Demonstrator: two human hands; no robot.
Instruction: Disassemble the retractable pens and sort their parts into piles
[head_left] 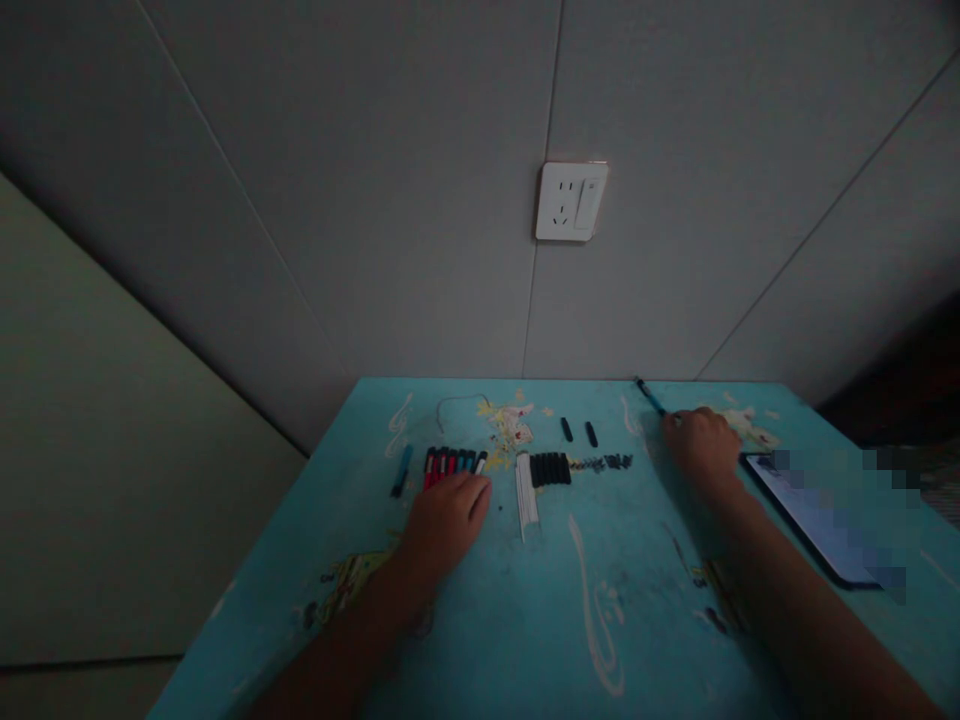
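Observation:
My right hand (701, 445) is closed around a slim blue pen body (652, 397) with a dark end, which points up and left toward the wall. Near the middle, my left hand (446, 515) rests with curled fingers against the lower ends of a row of red, blue and white-ended pen bodies (442, 465); its fingertips are partly hidden. To the right of that row lie a bundle of thin white sticks (526, 495), several black caps (550, 468) side by side, and a line of tiny dark pieces (604, 463).
A lone blue pen piece (403, 470) lies left of the row. Two dark caps (579, 432) lie farther back. A tablet-like device (814, 520) sits on the right of the printed blue table (517, 620). Behind is a grey wall with a white socket (571, 202).

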